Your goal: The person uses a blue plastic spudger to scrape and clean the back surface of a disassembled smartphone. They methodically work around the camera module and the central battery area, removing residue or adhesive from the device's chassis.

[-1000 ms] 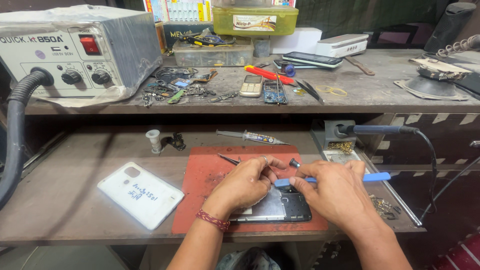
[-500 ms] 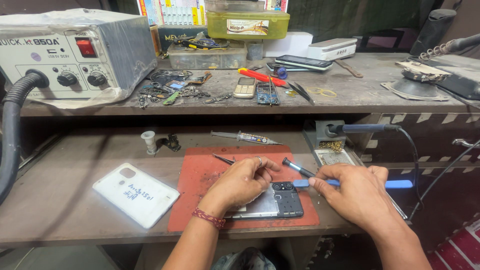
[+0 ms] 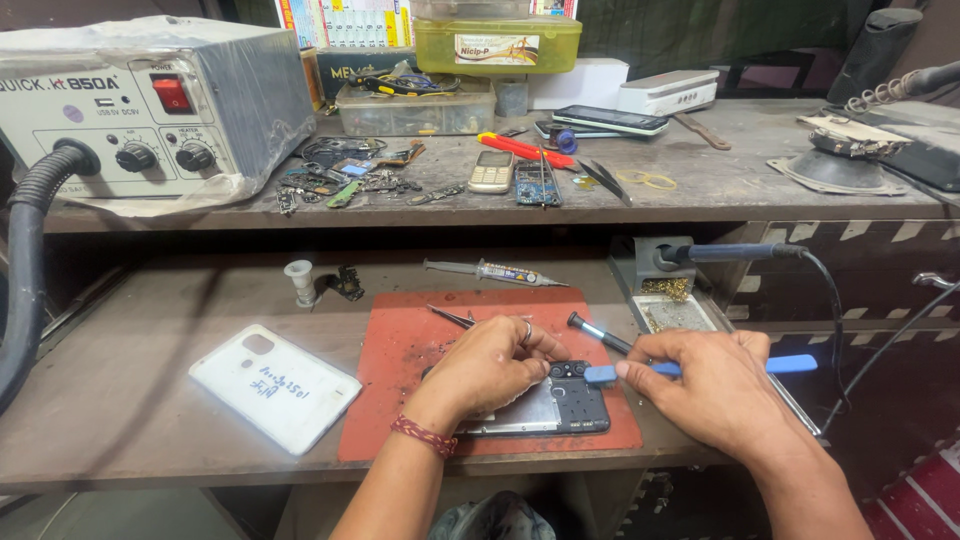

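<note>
- While the opened phone [image 3: 560, 402] lies on the red mat [image 3: 400, 350], my left hand [image 3: 490, 368] rests on top of it, covering its left part; only the dark camera end shows to the right of my fingers.
- My left fingers are curled together, pressing down on the phone, palm down, wrist angled in from below.
- My right hand [image 3: 715, 385], just right of the phone, is clamped on a blue-handled tool [image 3: 700, 368]; a black screwdriver [image 3: 598, 334] lies just above its tip.
- The mat is flat, matt and dusty; the bench [image 3: 130, 400] beneath is worn grey wood.
- Well left of my left hand lies a white, glossy back cover [image 3: 275, 386], rectangular with rounded corners.
</note>
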